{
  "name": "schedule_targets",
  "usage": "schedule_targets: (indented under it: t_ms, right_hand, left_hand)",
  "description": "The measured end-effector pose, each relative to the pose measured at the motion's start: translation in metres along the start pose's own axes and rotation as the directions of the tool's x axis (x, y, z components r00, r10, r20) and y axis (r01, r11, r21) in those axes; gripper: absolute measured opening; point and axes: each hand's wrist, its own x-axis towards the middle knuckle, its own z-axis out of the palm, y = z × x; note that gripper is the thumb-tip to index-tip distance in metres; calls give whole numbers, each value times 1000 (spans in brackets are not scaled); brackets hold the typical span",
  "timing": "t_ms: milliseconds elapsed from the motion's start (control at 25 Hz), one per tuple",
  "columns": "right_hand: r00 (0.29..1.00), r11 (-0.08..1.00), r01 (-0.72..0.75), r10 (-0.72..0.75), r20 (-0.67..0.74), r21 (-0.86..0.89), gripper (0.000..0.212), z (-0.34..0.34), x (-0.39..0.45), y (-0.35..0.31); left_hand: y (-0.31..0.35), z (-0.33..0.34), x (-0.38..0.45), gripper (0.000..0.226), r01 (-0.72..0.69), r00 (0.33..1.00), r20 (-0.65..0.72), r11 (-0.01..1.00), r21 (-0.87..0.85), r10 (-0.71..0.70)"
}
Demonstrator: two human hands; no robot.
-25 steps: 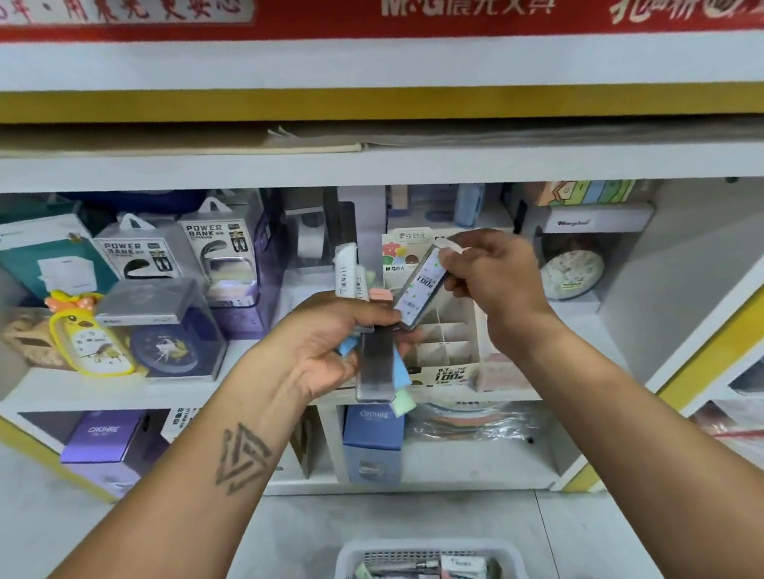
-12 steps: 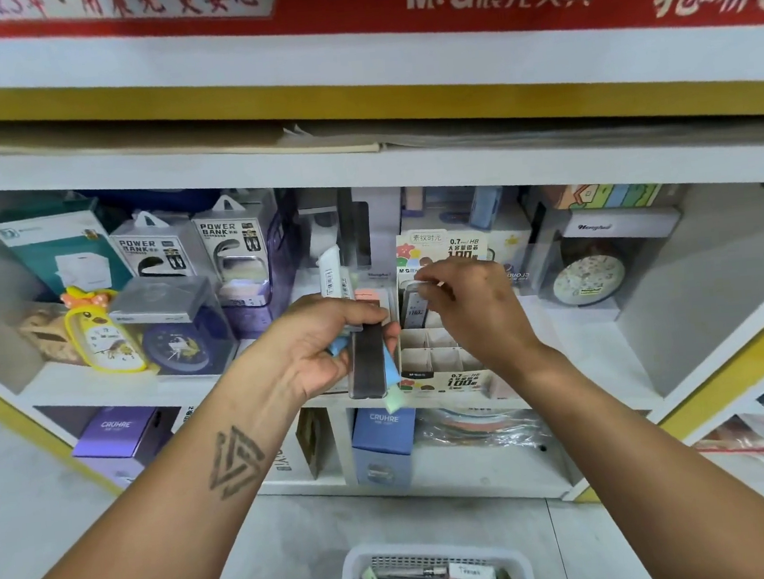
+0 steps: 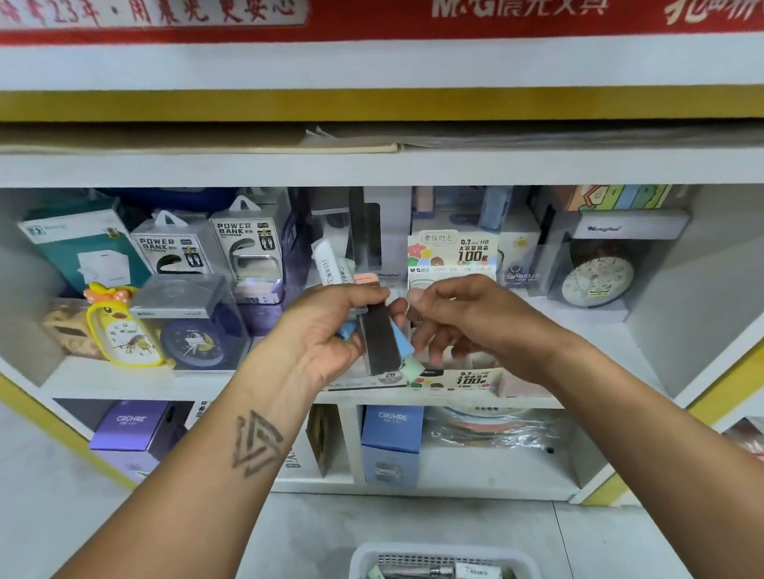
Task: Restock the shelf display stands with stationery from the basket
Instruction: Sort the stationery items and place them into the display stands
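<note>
1. Stationery packs (image 3: 377, 336), slim lead-refill cases, sit fanned in the left hand (image 3: 328, 335), which is curled tight round them; the front one is dark with "2B" at its lower end, and blue, green, pink and white ones poke out behind it.
2. How many cases are in that bundle I cannot count exactly; at least five colours show.
3. The right hand (image 3: 461, 324) is just beside the bundle, fingers (image 3: 423, 306) bent and half closed, tips touching or nearly touching the pack edges. Whether it pinches anything I cannot tell.
4. Both hands hang in front of the display stand (image 3: 453, 255), a white card box printed "0.7 HB 100", standing on the middle shelf (image 3: 138, 380).
5. Below, on the floor, one white basket (image 3: 442, 575) holds more loose packs.
6. On the shelf to the left: two power bank boxes (image 3: 210, 249), one yellow duck clock (image 3: 120, 326), one round blue clock in a clear case (image 3: 190, 338). One pale round clock (image 3: 596, 282) stands to the right.
</note>
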Motion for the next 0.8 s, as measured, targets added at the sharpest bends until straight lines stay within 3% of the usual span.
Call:
schedule_targets:
  t_ms: [80,320,560,800]
  right_hand:
    - [995,999,-49,49,91,2,35,-1,-9,1]
    - [999,996,44,-44,-2,-76,40,7,-13,6]
    - [997,996,-14,20,-71,84,21,10,-9,6]
    - [985,979,-21,54,-163,201,18,8,-9,2]
  left_hand:
    - [-3,3,3,22,-14,1000,-9,1000,-15,14]
    - [-14,16,3,14,-23,998,64,1000,-3,23]
    - [-16,16,11,11,-33,999,26,999,-24,34]
    - [-16,18,20,14,-23,998,56,997,-70,27]
